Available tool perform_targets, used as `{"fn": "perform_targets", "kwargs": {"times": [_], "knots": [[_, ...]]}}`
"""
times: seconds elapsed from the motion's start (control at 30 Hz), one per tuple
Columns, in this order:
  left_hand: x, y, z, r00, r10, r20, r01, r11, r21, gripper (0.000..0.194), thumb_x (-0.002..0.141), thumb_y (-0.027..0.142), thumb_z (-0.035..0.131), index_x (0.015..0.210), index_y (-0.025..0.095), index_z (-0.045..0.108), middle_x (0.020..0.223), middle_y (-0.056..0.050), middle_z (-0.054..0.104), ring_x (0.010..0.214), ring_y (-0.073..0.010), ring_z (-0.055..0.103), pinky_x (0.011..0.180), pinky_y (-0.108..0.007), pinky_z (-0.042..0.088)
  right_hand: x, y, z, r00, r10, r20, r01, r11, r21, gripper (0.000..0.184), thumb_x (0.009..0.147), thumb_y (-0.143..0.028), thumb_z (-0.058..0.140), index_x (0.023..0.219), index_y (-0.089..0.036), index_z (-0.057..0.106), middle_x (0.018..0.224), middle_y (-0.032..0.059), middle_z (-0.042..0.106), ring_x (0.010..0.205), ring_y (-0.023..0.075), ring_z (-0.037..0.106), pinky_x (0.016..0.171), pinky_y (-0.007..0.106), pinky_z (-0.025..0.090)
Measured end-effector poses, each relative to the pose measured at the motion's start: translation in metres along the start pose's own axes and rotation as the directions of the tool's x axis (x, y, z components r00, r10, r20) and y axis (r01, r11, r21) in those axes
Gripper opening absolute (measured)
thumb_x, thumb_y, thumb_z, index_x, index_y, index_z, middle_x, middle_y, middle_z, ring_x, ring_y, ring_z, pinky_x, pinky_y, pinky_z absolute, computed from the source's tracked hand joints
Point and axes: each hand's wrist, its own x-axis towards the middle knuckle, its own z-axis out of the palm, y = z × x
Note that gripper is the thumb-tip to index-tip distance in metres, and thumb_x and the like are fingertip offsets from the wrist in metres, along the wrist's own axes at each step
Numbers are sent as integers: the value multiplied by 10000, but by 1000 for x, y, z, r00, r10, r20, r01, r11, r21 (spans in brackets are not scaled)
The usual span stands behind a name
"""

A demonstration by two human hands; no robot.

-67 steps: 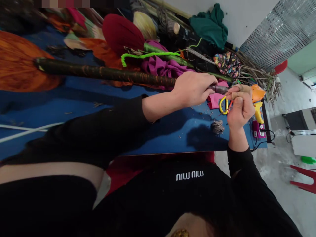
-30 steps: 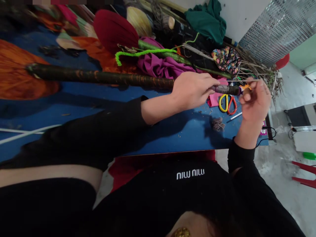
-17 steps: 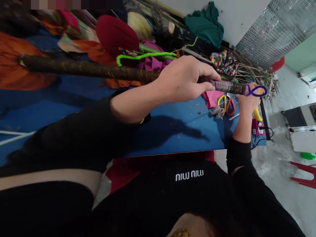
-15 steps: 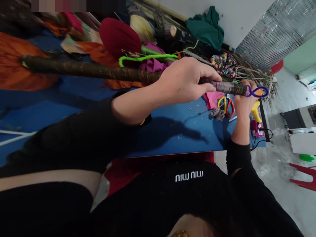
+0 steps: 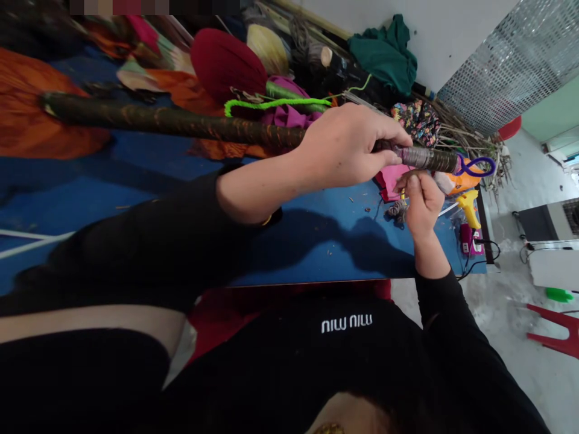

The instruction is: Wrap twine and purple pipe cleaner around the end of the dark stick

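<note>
stick (image 5: 181,125), one, held by left hand (image 5: 348,144), one purple loop (image 5: 494,166) at end

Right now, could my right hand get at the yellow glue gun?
Probably yes. The yellow glue gun lies just beyond your right hand, with only a thin white rod showing between them. The dark stick in your left hand doesn't cross that gap.

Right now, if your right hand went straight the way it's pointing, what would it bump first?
Probably the wrapped stick, just ahead of the right hand, though their heights are unclear.
</note>
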Motion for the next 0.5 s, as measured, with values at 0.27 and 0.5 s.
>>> {"fn": "perform_targets", "kwargs": {"times": [0.27,0.5], "knots": [[4,-7,10,998,38,-46,-33,994,108,397,1023,388,589,1346,352,817,1158,-45,870,1015,-282,802,872,-408,614,-13,10,0,948,-297,-112,297,955,-17,466,1025,-675,575,813,-318,785,1019,75,743,1129,312,759,1059,616,647],[5,-15,21,998,48,-40,-44,995,91,379,1012,391,599,1318,373,823,1206,-17,864,1100,-277,789,846,-371,595,-5,-4,10,966,-223,-129,246,949,197,482,1042,-659,577,741,-314,727,705,4,581,832,238,763,963,584,674]]}}
